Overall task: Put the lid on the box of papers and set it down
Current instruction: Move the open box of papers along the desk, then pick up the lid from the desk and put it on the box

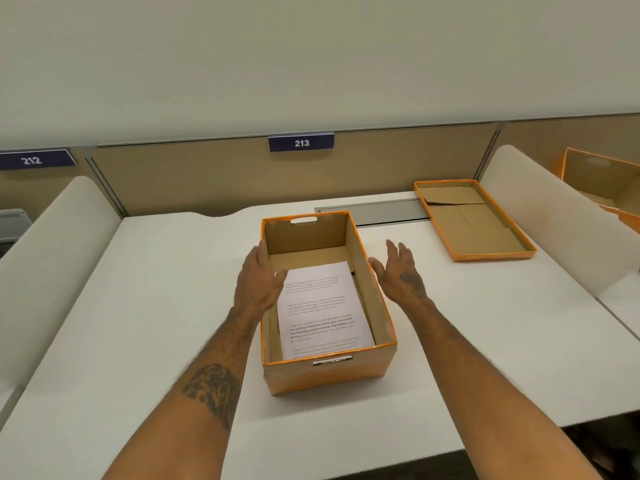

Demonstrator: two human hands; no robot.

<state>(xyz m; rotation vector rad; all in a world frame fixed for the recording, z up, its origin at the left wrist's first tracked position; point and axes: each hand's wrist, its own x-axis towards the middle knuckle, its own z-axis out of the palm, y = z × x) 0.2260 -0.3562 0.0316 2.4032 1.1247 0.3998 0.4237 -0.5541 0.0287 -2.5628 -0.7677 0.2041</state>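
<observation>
The box (327, 306) sat open in the middle of the frame on the white desk (156, 306), its orange rim showing all round and a handle slot cut in both the near and far ends. Inside it lay the papers (322, 310), a printed sheet on top, pushed toward the near end so that bare cardboard floor showed at the far end. My left hand (258, 282) was at the box's left wall, fingers spread and empty, its fingertips over the rim by the edge of the papers. My right hand (398, 271) was just right of the box, also spread and holding nothing, palm turned toward the wall; I could not tell whether it touched the cardboard. The lid (472, 220) lay well apart in the upper right of the frame, upside down with its brown inside facing up. Behind the desk ran a tan partition with a blue sign (301, 143) reading 213, and another reading 212 at the far left. A white divider (554, 223) stood just right of the lid.
</observation>
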